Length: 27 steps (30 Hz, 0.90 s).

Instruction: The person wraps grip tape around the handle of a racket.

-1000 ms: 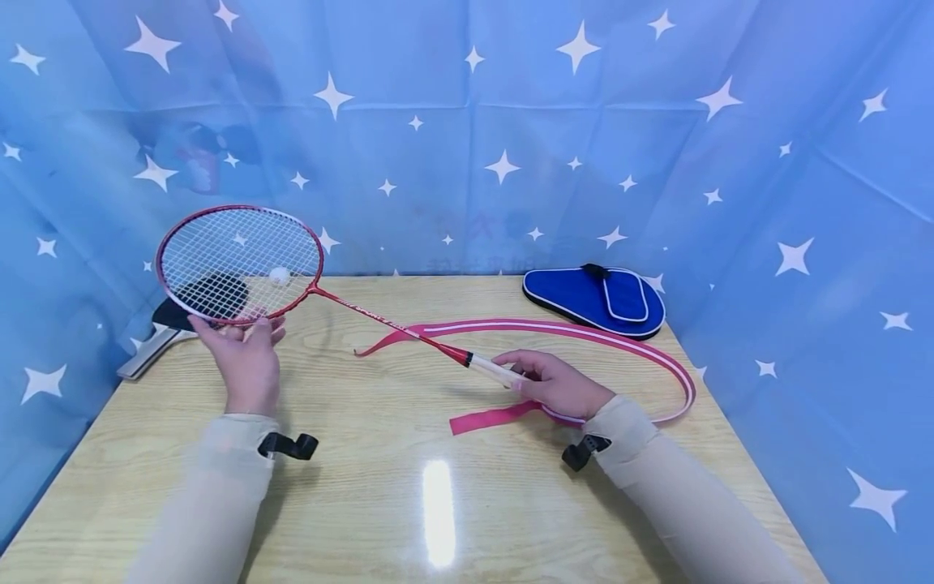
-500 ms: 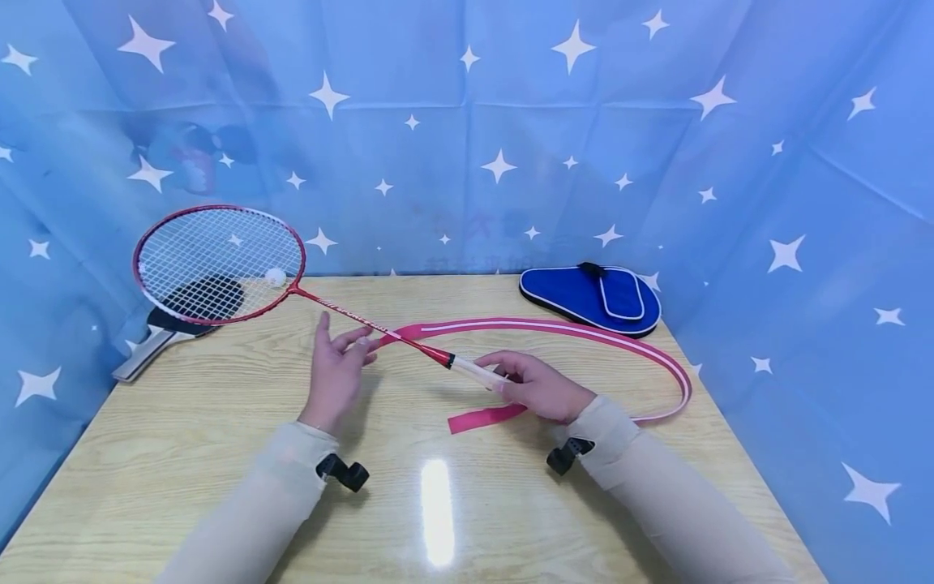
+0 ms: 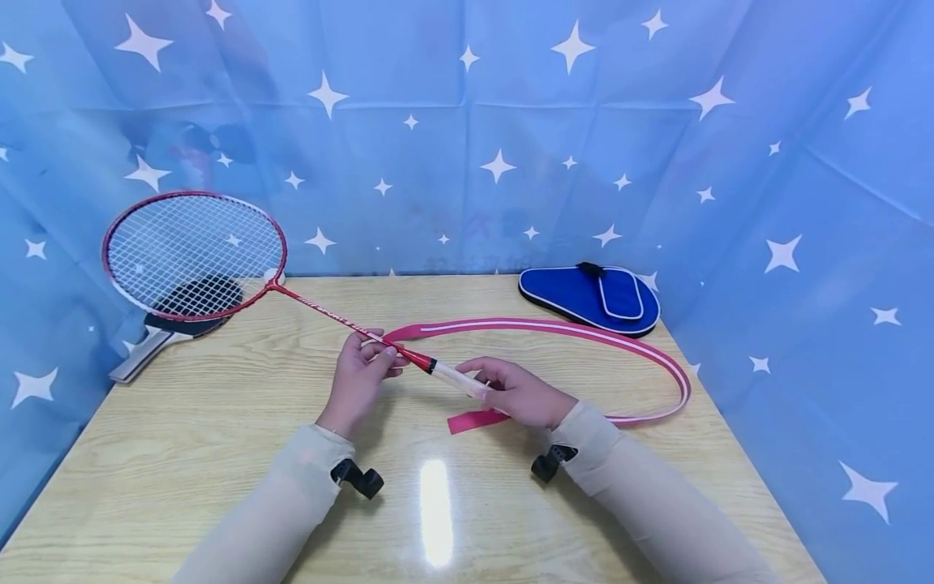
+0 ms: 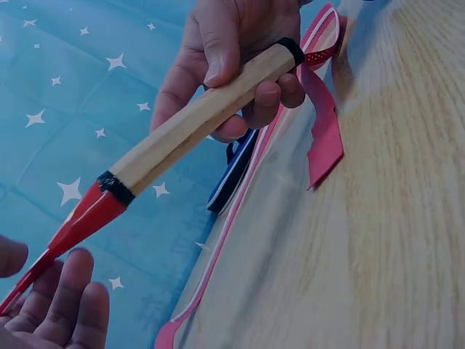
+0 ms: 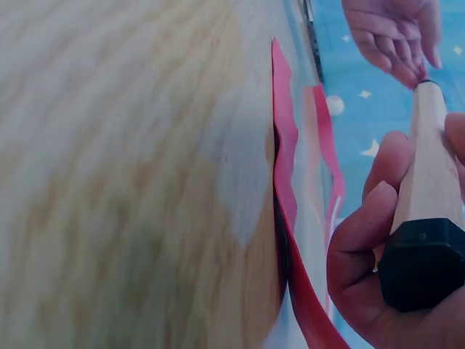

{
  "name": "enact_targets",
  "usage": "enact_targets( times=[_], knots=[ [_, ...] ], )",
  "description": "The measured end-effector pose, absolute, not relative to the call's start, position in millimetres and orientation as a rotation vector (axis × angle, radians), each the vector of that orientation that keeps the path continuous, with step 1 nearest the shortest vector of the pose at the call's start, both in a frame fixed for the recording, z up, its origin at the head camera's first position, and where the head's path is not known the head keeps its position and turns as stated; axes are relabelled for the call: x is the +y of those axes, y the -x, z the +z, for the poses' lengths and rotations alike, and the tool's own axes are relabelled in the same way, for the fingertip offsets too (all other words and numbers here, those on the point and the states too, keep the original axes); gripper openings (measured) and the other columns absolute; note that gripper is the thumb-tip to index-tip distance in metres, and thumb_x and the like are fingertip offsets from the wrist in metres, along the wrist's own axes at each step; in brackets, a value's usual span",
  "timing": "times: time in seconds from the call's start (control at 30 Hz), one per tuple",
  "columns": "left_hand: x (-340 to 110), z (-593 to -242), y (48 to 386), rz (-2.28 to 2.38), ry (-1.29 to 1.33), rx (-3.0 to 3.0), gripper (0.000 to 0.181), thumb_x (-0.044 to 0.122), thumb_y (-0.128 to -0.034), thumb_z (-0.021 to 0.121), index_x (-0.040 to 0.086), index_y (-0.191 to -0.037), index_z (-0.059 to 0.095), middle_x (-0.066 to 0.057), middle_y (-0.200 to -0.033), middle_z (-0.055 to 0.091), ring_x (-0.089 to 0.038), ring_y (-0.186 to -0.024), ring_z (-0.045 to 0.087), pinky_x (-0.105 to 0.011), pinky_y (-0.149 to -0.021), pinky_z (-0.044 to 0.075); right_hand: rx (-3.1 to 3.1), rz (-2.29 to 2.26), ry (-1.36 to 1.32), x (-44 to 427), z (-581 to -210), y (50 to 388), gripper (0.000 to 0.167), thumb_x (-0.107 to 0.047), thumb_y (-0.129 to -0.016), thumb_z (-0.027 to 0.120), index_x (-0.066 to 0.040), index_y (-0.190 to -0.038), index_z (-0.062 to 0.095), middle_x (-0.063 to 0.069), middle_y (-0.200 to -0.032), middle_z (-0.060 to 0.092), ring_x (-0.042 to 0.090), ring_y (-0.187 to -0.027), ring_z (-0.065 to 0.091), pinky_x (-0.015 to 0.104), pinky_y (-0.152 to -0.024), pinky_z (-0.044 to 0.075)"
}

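Note:
A red and white badminton racket (image 3: 321, 309) is held above the table, its strung head up at the left. My right hand (image 3: 527, 395) grips its pale wooden handle (image 4: 211, 113), fingers curled round it; the black butt cap (image 5: 423, 263) shows in the right wrist view. My left hand (image 3: 359, 381) is at the red shaft just ahead of the handle, with the shaft between thumb and fingers (image 4: 73, 291). Beneath the racket lies a pink strap (image 3: 554, 327) with a white stripe, curving across the table.
A blue paddle case (image 3: 576, 296) lies at the back right of the wooden table (image 3: 219, 454). At the back left, a black table tennis paddle (image 3: 149, 350) and a white ball (image 3: 270, 276) show partly behind the racket head. A blue star-patterned curtain (image 3: 423, 73) surrounds the table.
My left hand has left the racket head's lower rim and moved right to the shaft. My right hand has shifted slightly left with the racket, whose head is now farther left.

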State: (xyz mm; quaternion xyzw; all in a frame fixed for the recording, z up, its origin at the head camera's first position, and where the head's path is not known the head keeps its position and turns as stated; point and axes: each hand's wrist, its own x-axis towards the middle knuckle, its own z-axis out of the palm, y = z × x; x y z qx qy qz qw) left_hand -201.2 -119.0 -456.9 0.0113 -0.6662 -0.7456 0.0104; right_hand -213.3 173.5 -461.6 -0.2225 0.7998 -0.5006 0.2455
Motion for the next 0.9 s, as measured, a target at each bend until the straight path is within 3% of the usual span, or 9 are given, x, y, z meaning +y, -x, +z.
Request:
enact_targets(
  times=[0.17, 0.33, 0.57, 0.77, 0.9],
  knots=[
    [-119.7, -461.4, 199.7, -2.334, -0.021, -2.099, 0.024, 0.006, -0.1091, 0.055, 0.008, -0.129, 0.040, -0.024, -0.121, 0.072, -0.014, -0.089, 0.077, -0.030, -0.085, 0.063, 2.155, -1.348, 0.612, 166.4, -460.7, 210.4, 0.048, -0.012, -0.106, 0.060, -0.042, -0.143, 0.058, 0.009, -0.121, 0.061, 0.031, -0.091, 0.058, 0.032, -0.072, 0.049],
    [-121.5, -463.5, 199.1, -2.315, -0.078, -2.150, 0.028, 0.014, -0.1094, 0.057, 0.007, -0.127, 0.037, -0.026, -0.124, 0.070, -0.016, -0.093, 0.076, -0.031, -0.086, 0.063, 2.117, -1.325, 0.568, 160.8, -460.0, 207.5, 0.045, -0.018, -0.107, 0.060, -0.046, -0.143, 0.056, 0.008, -0.125, 0.060, 0.031, -0.092, 0.059, 0.032, -0.069, 0.049],
    [-123.0, -463.5, 198.2, -2.386, -0.164, -2.110, 0.027, 0.010, -0.1089, 0.057, 0.015, -0.123, 0.035, -0.032, -0.132, 0.062, -0.019, -0.102, 0.074, -0.037, -0.083, 0.065, 2.095, -1.314, 0.578, 152.2, -461.4, 206.3, 0.044, -0.019, -0.107, 0.061, -0.042, -0.144, 0.055, 0.012, -0.124, 0.063, 0.030, -0.086, 0.061, 0.030, -0.060, 0.048],
    [-120.0, -466.1, 199.4, -2.454, -0.178, -2.015, 0.022, 0.002, -0.1094, 0.051, 0.010, -0.120, 0.033, -0.020, -0.116, 0.063, -0.018, -0.097, 0.072, -0.037, -0.079, 0.065, 2.200, -1.217, 0.605, 157.5, -452.9, 209.0, 0.046, -0.018, -0.104, 0.066, -0.027, -0.148, 0.057, 0.004, -0.125, 0.067, 0.026, -0.102, 0.065, 0.037, -0.077, 0.057],
    [-117.3, -467.0, 198.6, -2.472, -0.165, -1.979, 0.022, -0.001, -0.1085, 0.050, 0.009, -0.119, 0.034, -0.013, -0.108, 0.064, -0.018, -0.095, 0.071, -0.036, -0.076, 0.065, 2.383, -1.052, 0.595, 175.0, -446.6, 214.7, 0.043, -0.018, -0.102, 0.069, -0.021, -0.144, 0.062, 0.001, -0.124, 0.069, 0.022, -0.108, 0.064, 0.043, -0.091, 0.057]
  ],
)
